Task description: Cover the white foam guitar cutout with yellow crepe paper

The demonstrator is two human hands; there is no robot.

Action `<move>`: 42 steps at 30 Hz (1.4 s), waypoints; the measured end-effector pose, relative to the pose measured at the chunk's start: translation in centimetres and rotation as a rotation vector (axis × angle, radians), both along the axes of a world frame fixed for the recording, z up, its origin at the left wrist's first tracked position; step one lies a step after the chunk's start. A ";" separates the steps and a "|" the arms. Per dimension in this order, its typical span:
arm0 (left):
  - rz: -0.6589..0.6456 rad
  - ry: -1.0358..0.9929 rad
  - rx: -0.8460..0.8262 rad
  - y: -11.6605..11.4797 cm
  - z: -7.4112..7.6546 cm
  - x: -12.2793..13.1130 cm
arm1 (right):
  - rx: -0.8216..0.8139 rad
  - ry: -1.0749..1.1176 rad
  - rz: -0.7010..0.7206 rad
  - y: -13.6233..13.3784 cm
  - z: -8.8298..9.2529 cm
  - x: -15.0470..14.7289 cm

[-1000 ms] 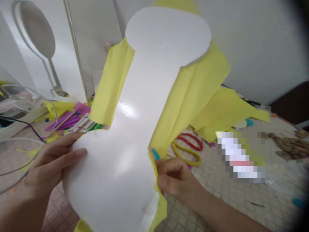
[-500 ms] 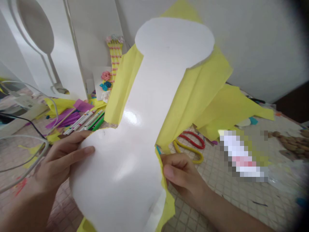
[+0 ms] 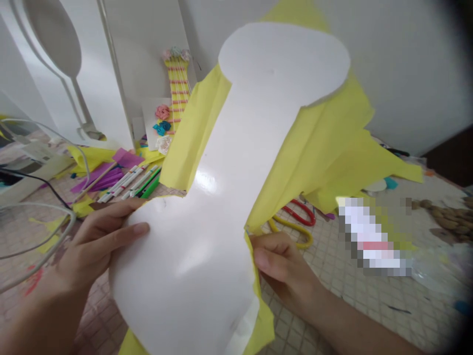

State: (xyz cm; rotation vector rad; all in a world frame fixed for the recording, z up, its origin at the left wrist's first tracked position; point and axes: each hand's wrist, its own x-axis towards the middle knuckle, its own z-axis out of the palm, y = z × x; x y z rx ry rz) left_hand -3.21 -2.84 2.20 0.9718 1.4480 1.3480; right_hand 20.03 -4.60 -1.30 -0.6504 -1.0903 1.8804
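Head view: your left hand, thumb in front and fingers behind, gripped the white cutout at its left side; your right hand, fingertips nearly together, pinched yellow paper along the opposite edge. The cutout tilted above the table.

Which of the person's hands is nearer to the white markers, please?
Left. The left hand, holding the left edge of the white cutout, is just in front of the markers; the right hand, at the cutout's right edge, is farther off, to their right.
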 end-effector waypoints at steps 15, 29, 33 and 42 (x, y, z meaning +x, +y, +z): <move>-0.080 -0.017 0.004 -0.1 -0.5 -0.9 | 0.095 -0.109 -0.037 -0.1 0.1 -0.2; -0.044 -0.020 0.019 -0.3 -0.2 -0.5 | 0.109 -0.020 -0.069 0.2 0.5 0.4; -0.184 -0.040 -0.013 0.2 -1.0 -2.0 | 0.067 -0.032 -0.093 0.3 0.4 0.1; -0.353 0.013 0.019 0.7 -1.9 -3.2 | -0.046 -0.044 -0.044 0.4 0.6 -0.4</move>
